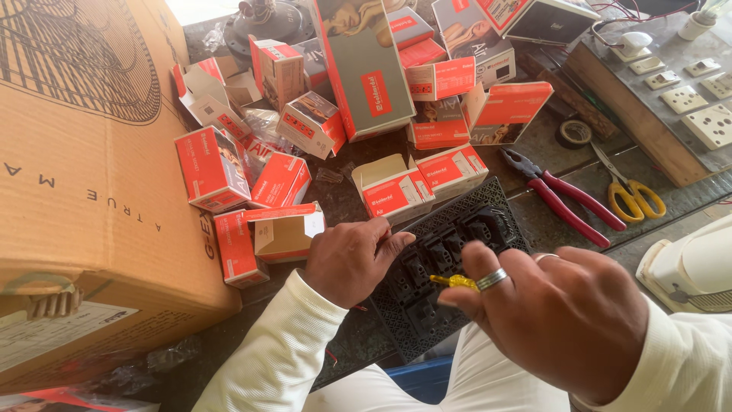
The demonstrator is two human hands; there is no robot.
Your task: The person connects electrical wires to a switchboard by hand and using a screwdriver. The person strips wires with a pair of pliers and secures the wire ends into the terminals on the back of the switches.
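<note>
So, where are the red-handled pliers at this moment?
In the head view, the pliers lie right of centre on the dark worktop, between the black switch plate and the yellow-handled scissors.

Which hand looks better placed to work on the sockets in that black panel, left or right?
Probably the right hand: it already pinches a small yellow tool directly over the black socket panel. The left hand grips the panel's edge, steadying it, so it seems occupied.

The left hand (352, 259) grips the near-left edge of a black switch plate (450, 259) fitted with dark modules. The right hand (557, 320) holds a yellow-handled screwdriver (454, 281) over the plate. Red-handled pliers (564, 194) and yellow-handled scissors (629, 191) lie beyond, among red-and-white cartons (393, 191).
</note>
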